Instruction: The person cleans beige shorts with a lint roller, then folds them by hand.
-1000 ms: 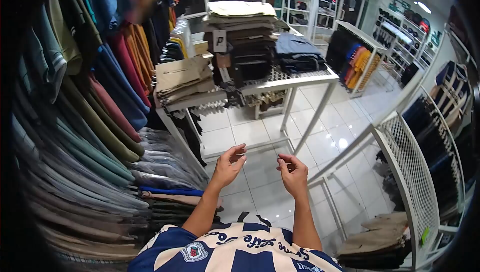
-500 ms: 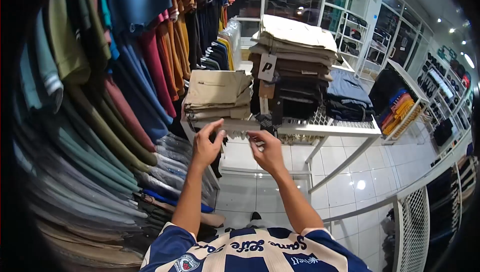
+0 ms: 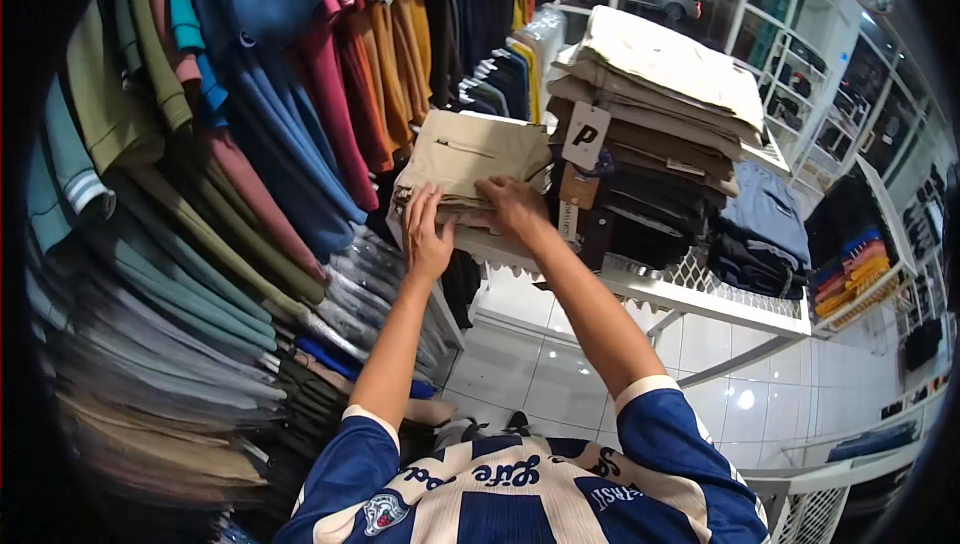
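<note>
A short stack of folded beige trousers (image 3: 470,152) lies at the left end of a white display table, with a zipped or slit pocket line on the top pair. My left hand (image 3: 428,236) touches the front left corner of the stack, its fingers stretched out along the folded edge. On the front right part of the top pair rests my right hand (image 3: 515,208), fingers laid on the cloth and pointing left; its thumb is hidden. Close by on the right rises a taller pile of folded trousers (image 3: 665,69), cream on top and darker below, with a white "P" tag (image 3: 586,136) hanging from it.
Hanging shirts and sweaters (image 3: 285,124) crowd the left side, with plastic-wrapped garments (image 3: 385,289) below. Folded blue jeans (image 3: 765,214) sit on the white mesh-top table (image 3: 680,299) to the right. A white rack with a mesh side (image 3: 815,514) stands at the lower right.
Both hands have moved forward from the air in front of the table onto the beige stack. The view has turned and come closer to the table.
</note>
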`<state>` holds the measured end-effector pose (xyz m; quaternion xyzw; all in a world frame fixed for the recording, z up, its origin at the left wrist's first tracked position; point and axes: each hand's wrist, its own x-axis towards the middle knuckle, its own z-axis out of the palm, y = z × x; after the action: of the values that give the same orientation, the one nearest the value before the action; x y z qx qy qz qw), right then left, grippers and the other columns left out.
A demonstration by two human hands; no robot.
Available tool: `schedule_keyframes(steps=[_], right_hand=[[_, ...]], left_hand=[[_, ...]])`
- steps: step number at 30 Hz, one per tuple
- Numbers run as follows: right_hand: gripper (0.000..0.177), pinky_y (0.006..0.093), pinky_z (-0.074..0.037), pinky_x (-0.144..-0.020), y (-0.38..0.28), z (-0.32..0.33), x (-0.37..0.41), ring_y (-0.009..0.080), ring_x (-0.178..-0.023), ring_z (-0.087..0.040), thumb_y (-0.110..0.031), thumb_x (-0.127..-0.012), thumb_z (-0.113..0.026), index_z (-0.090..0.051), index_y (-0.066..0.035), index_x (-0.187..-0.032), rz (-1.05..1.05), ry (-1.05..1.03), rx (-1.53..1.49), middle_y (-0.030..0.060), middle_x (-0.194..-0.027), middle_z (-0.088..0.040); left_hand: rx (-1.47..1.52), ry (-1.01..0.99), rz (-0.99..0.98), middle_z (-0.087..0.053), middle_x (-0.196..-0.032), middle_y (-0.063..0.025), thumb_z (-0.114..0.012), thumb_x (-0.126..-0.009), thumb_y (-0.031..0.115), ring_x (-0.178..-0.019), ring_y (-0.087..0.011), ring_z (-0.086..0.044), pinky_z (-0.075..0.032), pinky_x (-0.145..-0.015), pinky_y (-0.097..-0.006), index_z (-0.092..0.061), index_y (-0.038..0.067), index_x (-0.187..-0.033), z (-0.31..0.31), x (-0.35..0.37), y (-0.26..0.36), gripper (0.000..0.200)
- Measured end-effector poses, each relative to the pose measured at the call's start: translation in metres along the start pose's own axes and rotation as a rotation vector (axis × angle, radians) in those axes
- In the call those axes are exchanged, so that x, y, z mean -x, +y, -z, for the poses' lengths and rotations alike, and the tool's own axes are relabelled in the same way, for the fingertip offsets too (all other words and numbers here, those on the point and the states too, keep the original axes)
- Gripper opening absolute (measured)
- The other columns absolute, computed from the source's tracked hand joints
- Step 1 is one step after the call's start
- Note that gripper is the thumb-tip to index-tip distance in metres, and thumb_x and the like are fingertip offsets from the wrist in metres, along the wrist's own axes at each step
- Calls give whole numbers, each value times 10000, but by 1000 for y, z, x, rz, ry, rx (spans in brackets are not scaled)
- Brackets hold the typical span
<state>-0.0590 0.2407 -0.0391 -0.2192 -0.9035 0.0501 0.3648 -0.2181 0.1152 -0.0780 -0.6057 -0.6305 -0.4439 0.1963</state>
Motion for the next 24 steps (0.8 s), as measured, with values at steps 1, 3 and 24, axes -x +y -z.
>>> schedule_keyframes(steps=[1,3,24], right_hand=[[410,467,-546,-840,2,4,-5,360,-980,-671,-352,-776,-771,-656,-133,-1104,23,-52,2,111,-1021,-682],[362,469,-548,-830,2,9,-17,362,-945,-681,-344,-790,-760,-666,-126,-1064,50,-91,-3,121,-962,-699],[222,415,-552,-652,-70,98,-72,280,-836,-691,-93,-847,-593,-607,-107,-1068,72,162,400,85,-951,-679]], left_hand=[[-24,130,60,-595,-1300,-144,-730,-844,164,-1283,-345,-500,-332,-1113,-469,-597,64,-1315,9,-4,20,500],[-59,261,107,-608,-1239,-148,-761,-820,156,-1223,-346,-533,-377,-1074,-462,-611,58,-1274,12,-7,31,487],[492,124,439,-720,-1071,-129,-555,-982,407,-1047,-278,-672,-474,-950,-424,-664,38,-1122,-2,31,-28,410]])
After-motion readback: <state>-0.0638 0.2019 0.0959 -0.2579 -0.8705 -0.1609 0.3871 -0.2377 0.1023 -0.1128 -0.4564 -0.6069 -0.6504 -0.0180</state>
